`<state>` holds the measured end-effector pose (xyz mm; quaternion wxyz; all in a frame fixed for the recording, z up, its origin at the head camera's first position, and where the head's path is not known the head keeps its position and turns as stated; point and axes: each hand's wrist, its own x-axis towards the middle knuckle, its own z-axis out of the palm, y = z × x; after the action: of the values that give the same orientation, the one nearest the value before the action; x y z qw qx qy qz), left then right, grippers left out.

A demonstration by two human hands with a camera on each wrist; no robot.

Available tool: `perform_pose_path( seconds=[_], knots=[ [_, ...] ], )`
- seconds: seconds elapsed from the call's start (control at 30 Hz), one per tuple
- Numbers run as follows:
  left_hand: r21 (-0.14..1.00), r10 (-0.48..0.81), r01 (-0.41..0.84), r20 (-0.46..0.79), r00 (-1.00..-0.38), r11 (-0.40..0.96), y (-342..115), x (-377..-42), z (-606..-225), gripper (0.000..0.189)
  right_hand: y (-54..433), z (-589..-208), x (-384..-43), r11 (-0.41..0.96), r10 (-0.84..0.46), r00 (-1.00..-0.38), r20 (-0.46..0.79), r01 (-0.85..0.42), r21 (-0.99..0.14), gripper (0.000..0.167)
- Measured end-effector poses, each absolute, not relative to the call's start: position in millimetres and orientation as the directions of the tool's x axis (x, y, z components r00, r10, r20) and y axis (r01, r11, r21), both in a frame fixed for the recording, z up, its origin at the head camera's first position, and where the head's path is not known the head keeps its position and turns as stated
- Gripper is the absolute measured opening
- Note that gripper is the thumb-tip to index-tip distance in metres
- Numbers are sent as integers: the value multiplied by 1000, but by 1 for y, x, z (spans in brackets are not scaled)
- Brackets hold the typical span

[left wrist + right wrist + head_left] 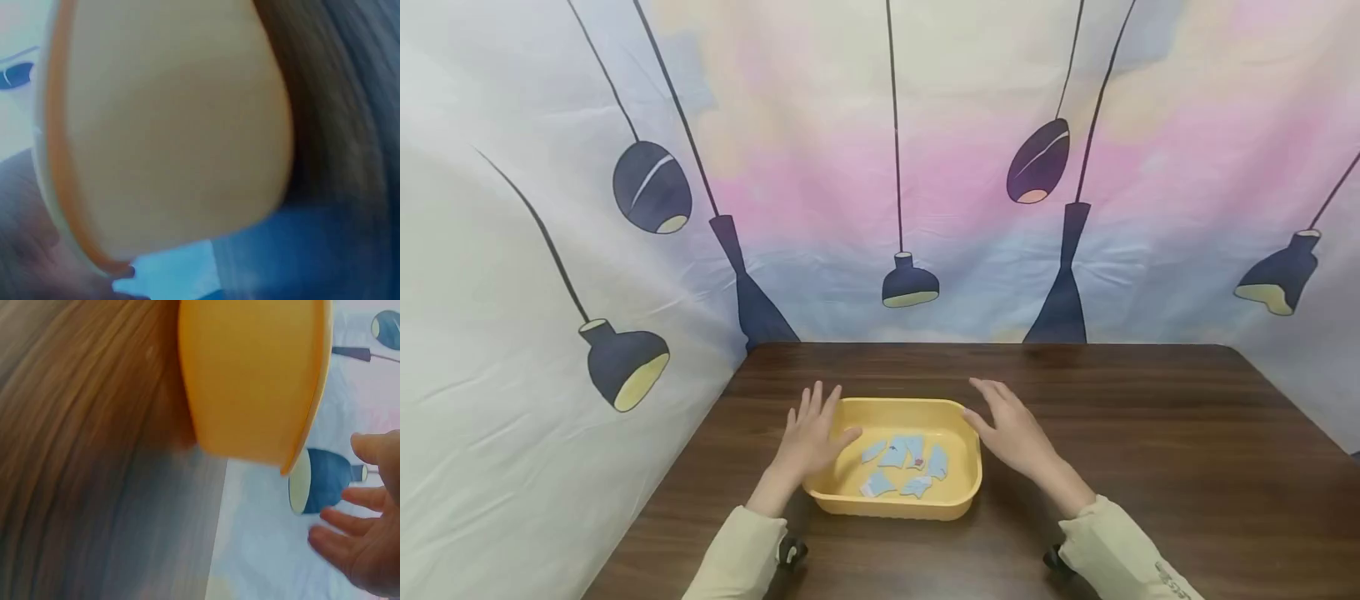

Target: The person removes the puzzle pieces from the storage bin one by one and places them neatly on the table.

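A yellow rectangular tub (895,507) sits on the table, with several light-blue flat jagged pieces (877,483) lying apart on its floor. At the tub's left side is my left hand (808,442), fingers spread and pointing forward, its thumb reaching over the rim. My right hand (1018,433) hovers by the far right corner, fingers extended and thumb near the rim. In the right wrist view, the right hand's fingers (350,522) show apart from the tub wall (250,375). The left wrist view has the tub's side (175,125) close up, with part of the left hand (37,237) beyond its rim.
The dark brown wooden table (1150,467) extends to both sides of the tub. Behind it hangs a pastel cloth (970,192) printed with dark lamps. Light sleeves and dark wrist bands (792,552) cover the wrists.
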<state>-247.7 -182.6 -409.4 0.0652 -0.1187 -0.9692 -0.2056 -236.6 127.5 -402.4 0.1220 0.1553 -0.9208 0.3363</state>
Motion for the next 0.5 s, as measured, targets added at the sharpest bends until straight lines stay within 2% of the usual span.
perform_pose_path(
  seconds=[0.13,0.23,0.5],
  knots=[
    [321,142,234,286,-948,918,-191,-252,-409,69,113,-400,-239,627,-259,-886,384,-457,-631,46],
    [335,84,191,309,-947,923,-195,-254,-408,58,103,-401,-241,577,-315,-864,393,-503,-643,41],
    [386,38,187,361,-932,903,-201,-261,-421,22,87,-412,-247,560,-394,-868,303,-488,-669,37]
  ],
)
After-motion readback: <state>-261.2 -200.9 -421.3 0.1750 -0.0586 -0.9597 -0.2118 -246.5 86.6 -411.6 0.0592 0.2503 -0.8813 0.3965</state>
